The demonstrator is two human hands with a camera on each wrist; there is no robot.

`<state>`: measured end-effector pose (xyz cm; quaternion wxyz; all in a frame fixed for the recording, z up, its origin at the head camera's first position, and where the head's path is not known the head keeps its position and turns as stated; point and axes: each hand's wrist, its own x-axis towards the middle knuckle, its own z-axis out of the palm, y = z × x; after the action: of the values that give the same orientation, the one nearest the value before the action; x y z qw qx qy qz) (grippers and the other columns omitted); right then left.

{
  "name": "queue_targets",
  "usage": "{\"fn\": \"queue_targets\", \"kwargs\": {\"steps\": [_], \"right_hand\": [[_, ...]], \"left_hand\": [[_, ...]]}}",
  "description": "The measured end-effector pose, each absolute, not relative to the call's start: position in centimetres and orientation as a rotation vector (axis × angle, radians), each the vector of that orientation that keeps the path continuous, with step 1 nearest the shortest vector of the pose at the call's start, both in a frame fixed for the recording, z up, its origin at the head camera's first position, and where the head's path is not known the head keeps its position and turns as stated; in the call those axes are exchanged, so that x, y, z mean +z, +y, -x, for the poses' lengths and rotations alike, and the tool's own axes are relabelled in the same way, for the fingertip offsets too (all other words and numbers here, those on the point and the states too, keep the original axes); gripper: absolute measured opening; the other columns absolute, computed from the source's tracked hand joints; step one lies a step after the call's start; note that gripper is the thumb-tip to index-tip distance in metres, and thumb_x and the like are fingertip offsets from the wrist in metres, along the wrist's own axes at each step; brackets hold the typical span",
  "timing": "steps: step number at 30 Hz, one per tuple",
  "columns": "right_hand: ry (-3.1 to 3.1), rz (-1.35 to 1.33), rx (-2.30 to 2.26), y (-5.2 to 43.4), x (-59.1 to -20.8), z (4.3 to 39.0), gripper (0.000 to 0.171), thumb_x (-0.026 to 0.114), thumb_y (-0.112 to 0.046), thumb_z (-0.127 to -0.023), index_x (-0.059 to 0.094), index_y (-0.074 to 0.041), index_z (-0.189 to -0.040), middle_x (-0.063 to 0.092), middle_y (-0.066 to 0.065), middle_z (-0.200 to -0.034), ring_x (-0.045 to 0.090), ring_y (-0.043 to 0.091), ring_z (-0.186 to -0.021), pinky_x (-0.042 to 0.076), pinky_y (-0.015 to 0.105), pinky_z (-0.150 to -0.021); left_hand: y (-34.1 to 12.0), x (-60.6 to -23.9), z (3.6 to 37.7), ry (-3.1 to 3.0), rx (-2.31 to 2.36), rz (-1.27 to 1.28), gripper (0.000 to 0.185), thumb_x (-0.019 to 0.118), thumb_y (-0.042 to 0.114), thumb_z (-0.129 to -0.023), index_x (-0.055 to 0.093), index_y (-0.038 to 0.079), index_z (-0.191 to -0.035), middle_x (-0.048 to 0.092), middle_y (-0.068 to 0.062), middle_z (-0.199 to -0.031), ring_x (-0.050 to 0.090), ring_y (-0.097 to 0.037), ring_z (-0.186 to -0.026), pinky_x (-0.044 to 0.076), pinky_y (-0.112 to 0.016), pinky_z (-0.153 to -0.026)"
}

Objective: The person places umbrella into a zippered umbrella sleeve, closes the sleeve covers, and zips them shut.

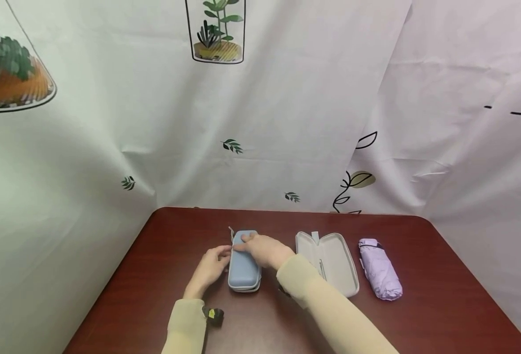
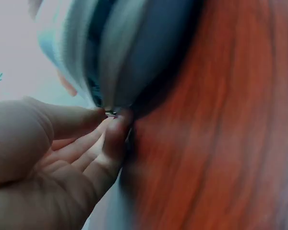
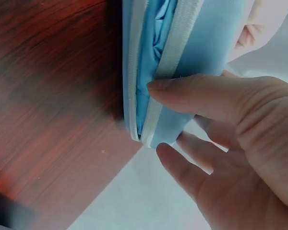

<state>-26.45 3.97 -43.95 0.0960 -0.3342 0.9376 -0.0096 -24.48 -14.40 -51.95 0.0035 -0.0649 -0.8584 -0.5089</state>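
Both hands on blue case (image 1: 244, 268) mid-table: left hand (image 1: 210, 268) pinches zipper at 9 o'clock, right hand (image 1: 266, 250) presses lid; bare table (image 1: 442, 305) at 6.

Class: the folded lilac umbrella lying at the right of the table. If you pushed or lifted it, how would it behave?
The umbrella looks soft and crumpled outside, so it probably dents a little. It lies flattish, so it would likely slide, not roll. Small and compact, it seems light.

Bystanders on the table top.
Open grey case (image 1: 331, 263) lies beside folded lilac umbrella (image 1: 380, 269) on dark red table (image 1: 442, 305); plant-print curtain (image 1: 260, 123) hangs behind.
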Motion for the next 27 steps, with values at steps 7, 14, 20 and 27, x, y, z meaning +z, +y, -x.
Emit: {"fn": "queue_targets", "kwargs": {"steps": [7,14,20,27], "right_hand": [[2.795,1.061,0.004,4.04,-44.47,26.56,0.072,0.067,0.005,-0.087,0.05,-0.037,-0.143,0.036,0.0,-0.154,0.033,0.025,-0.14,0.048,0.029,-0.085],[2.804,1.115,0.04,4.32,-44.59,26.46,0.073,0.07,0.002,-0.086,0.048,-0.036,-0.144,0.037,0.001,-0.154,0.035,0.024,-0.139,0.049,0.03,-0.084],[2.824,1.145,0.051,4.54,-44.76,26.5,0.071,0.069,0.001,-0.088,0.047,-0.036,-0.145,0.037,0.001,-0.154,0.037,0.027,-0.138,0.05,0.033,-0.084],[2.897,1.171,0.154,4.68,-45.01,26.22,0.062,0.064,-0.006,-0.093,0.047,-0.035,-0.145,0.041,0.002,-0.151,0.041,0.026,-0.135,0.046,0.049,-0.096]], "left_hand": [[-14.15,-52.22,24.96,-2.724,-1.314,0.104,0.016,0.063,0.001,-0.09,0.07,-0.002,-0.104,0.068,-0.007,-0.084,0.064,-0.022,-0.08,0.051,-0.041,-0.072],[-13.65,-52.12,25.3,-2.721,-1.249,0.031,0.009,0.066,0.004,-0.089,0.072,0.001,-0.095,0.067,-0.003,-0.078,0.061,-0.017,-0.074,0.05,-0.036,-0.068],[-13.53,-51.92,25.24,-2.744,-1.207,0.03,0.011,0.063,0.005,-0.092,0.071,-0.001,-0.096,0.067,-0.004,-0.079,0.062,-0.017,-0.073,0.051,-0.036,-0.066],[-14.28,-51.64,24.73,-2.762,-1.175,0.083,0.008,0.066,0.005,-0.09,0.073,0.003,-0.093,0.069,-0.003,-0.082,0.064,-0.019,-0.079,0.051,-0.04,-0.071]]}}
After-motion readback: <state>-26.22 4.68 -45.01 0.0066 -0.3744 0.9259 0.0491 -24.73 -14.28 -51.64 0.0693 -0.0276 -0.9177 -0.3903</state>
